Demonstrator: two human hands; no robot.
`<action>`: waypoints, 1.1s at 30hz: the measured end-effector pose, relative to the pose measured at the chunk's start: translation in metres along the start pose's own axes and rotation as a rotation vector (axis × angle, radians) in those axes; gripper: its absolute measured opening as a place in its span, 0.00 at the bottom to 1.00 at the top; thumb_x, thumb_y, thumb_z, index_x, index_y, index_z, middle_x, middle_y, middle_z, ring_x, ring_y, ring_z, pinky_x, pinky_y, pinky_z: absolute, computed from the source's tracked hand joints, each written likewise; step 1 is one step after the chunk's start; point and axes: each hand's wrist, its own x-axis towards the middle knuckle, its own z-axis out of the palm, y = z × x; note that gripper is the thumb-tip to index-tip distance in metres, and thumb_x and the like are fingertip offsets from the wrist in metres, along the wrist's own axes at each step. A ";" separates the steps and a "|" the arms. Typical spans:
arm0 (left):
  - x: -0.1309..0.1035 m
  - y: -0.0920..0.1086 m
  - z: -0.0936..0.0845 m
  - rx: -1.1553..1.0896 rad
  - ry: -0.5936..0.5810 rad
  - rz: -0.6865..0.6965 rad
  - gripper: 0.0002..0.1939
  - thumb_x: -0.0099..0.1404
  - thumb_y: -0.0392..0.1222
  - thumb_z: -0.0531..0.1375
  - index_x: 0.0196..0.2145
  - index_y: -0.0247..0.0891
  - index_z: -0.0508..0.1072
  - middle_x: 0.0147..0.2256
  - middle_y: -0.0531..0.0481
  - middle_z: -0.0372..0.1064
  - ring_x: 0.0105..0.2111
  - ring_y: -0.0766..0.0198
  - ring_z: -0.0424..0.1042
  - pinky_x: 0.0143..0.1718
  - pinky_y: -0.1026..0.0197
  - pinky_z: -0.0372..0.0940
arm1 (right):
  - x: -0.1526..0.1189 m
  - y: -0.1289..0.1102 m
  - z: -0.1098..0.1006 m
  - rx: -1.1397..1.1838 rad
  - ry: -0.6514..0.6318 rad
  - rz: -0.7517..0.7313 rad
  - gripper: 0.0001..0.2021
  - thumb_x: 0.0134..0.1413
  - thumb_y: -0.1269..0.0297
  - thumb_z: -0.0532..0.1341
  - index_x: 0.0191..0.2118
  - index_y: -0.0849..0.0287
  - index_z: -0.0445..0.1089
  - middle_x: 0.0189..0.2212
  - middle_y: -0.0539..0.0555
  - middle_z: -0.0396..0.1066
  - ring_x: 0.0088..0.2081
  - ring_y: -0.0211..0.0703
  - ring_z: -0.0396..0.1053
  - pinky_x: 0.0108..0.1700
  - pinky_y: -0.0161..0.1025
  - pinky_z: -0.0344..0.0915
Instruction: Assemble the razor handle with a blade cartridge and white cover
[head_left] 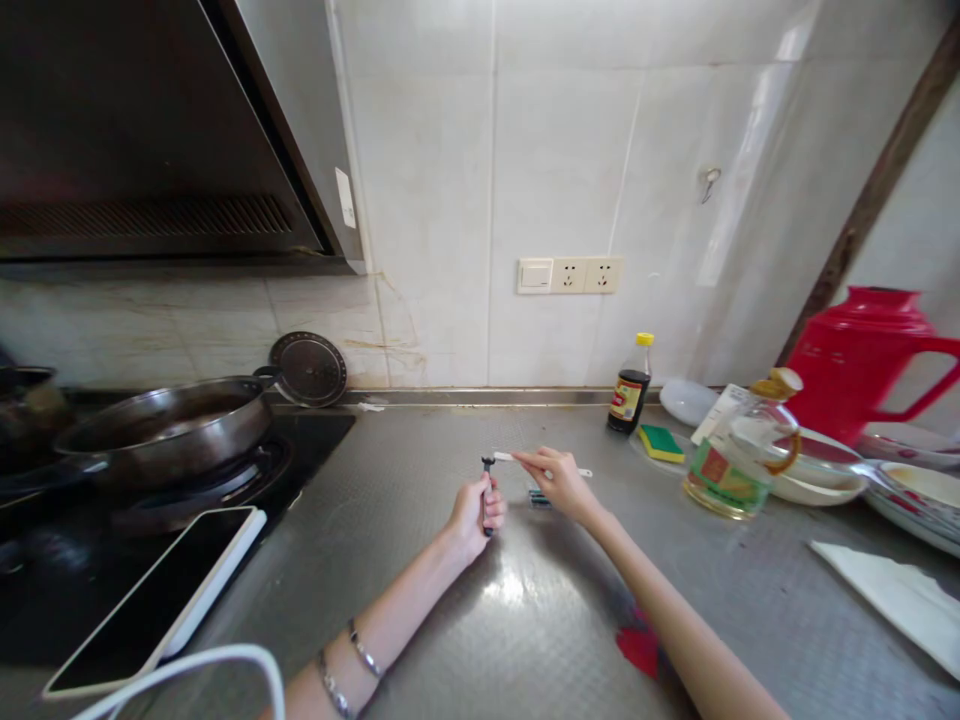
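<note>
My left hand [476,512] is closed around a slim black-handled tool [488,468], held upright. Its small forked head sticks up above my fingers, like that of a razor or a peeler; I cannot tell which. My right hand [555,478] pinches a thin white toothbrush [585,473] held nearly level. The brush end points left and meets, or almost meets, the tool's head. Below my right hand, a small dark, greenish object [538,498] lies on the steel counter [420,450], too small to name.
A phone [161,600] with a white cable lies at left, by the stove and a steel pan [169,425]. At right are a soy sauce bottle [628,395], a sponge [661,444], a glass jug [731,470], dishes [919,500] and a red thermos [862,350]. Something red [637,648] lies under my right forearm.
</note>
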 end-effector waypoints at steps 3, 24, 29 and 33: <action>0.001 -0.002 -0.002 0.034 0.000 0.020 0.12 0.68 0.41 0.45 0.28 0.35 0.58 0.16 0.60 0.44 0.11 0.77 0.45 0.12 0.74 0.33 | 0.000 -0.004 0.000 0.001 0.035 -0.007 0.16 0.61 0.59 0.50 0.49 0.50 0.71 0.28 0.54 0.69 0.31 0.41 0.66 0.36 0.37 0.56; -0.004 -0.012 0.003 0.001 -0.024 -0.022 0.12 0.68 0.41 0.45 0.27 0.36 0.57 0.16 0.60 0.43 0.11 0.77 0.44 0.12 0.74 0.32 | -0.006 -0.012 -0.001 -0.019 0.034 -0.032 0.15 0.61 0.61 0.51 0.50 0.48 0.70 0.30 0.53 0.70 0.34 0.41 0.66 0.40 0.39 0.54; -0.007 -0.011 0.006 -0.048 0.020 -0.023 0.13 0.69 0.40 0.43 0.27 0.36 0.56 0.16 0.61 0.43 0.11 0.78 0.44 0.12 0.73 0.32 | -0.007 -0.008 -0.004 -0.029 0.052 0.027 0.16 0.62 0.60 0.50 0.49 0.50 0.70 0.29 0.54 0.69 0.34 0.42 0.66 0.39 0.39 0.55; -0.008 -0.012 0.007 -0.053 0.024 -0.015 0.13 0.69 0.40 0.43 0.27 0.36 0.56 0.16 0.61 0.42 0.11 0.78 0.43 0.13 0.73 0.32 | -0.006 -0.016 -0.002 0.052 0.013 -0.031 0.15 0.61 0.61 0.52 0.49 0.50 0.70 0.29 0.53 0.69 0.33 0.40 0.66 0.38 0.38 0.56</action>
